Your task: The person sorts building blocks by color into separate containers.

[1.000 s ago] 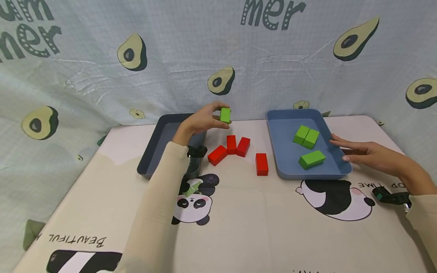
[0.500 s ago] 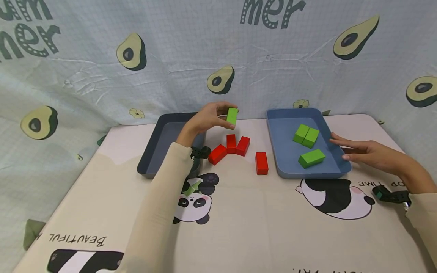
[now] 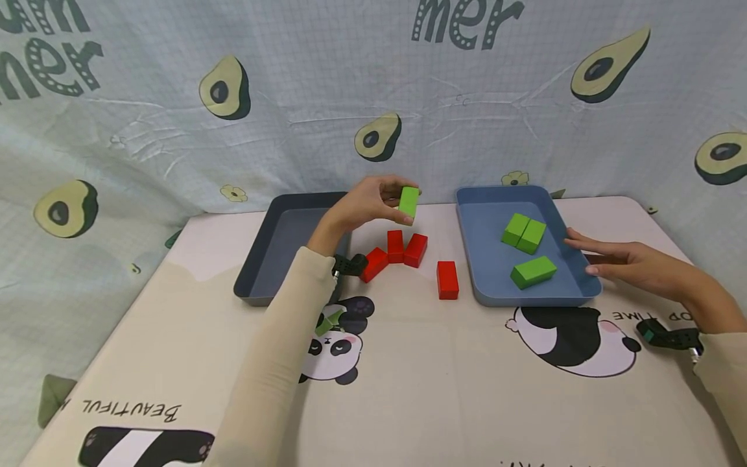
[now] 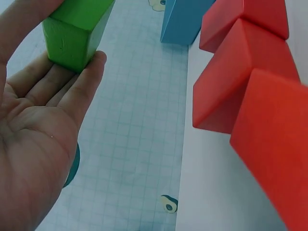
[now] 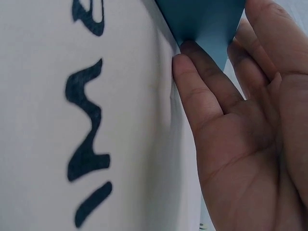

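My left hand [image 3: 366,202] pinches a green block [image 3: 409,202] between thumb and fingers, held in the air behind the red blocks. The left wrist view shows this green block [image 4: 77,36] against the fingertips. On the table below lie several red blocks [image 3: 415,250], three close together and one red block [image 3: 447,280] apart, nearer the blue tray. Inside the blue tray [image 3: 484,285] are three green blocks [image 3: 533,272], two of them side by side. My right hand [image 3: 639,266] rests its extended fingers against that tray's right wall; the right wrist view shows fingertips at the tray wall [image 5: 204,24].
A dark grey-blue tray [image 3: 262,259] stands at the left, partly behind my left forearm. A printed cloth covers the table [image 3: 408,376], and an avocado-patterned curtain [image 3: 315,84] hangs along the table's back edge.
My left hand has carried the green block to the right, away from the dark tray and past the red group. The right hand and the blocks on the table have stayed put.
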Demonstrator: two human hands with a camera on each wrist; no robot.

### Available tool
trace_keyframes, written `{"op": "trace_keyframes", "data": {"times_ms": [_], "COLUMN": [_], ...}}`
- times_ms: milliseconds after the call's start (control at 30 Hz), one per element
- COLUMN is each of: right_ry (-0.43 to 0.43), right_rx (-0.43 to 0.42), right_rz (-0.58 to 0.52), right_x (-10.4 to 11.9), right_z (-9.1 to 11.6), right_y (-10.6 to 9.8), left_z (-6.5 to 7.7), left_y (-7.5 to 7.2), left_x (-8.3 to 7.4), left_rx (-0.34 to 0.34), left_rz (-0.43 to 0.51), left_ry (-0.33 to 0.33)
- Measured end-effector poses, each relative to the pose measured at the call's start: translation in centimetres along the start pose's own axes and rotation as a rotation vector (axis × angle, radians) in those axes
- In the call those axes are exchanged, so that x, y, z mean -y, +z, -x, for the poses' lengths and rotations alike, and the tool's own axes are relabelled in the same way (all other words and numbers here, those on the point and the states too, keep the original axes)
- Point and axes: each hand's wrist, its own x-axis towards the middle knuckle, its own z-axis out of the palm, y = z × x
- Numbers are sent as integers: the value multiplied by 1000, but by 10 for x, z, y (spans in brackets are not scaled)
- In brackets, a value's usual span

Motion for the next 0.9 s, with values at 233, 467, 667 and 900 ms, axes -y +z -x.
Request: {"op": "trace_keyframes", "data": {"times_ms": [233, 467, 667, 900], "right_ry": [-14, -22, 6, 12], "right_rx": [-9, -22, -13, -14], "right_rz": [22, 23, 28, 23], "right_x": [0, 1, 2, 1], "right_z": [0, 0, 0, 0], "right_y": [1, 1, 1, 1], "left_z": [0, 1, 1, 3], "left_y": [6, 12, 14, 17], "left_x": [-2, -3, -4, -5], "left_rx": [8, 20, 28, 32], "left_rz": [5, 16, 20, 18], "left_ry": [24, 30, 25, 24]}}
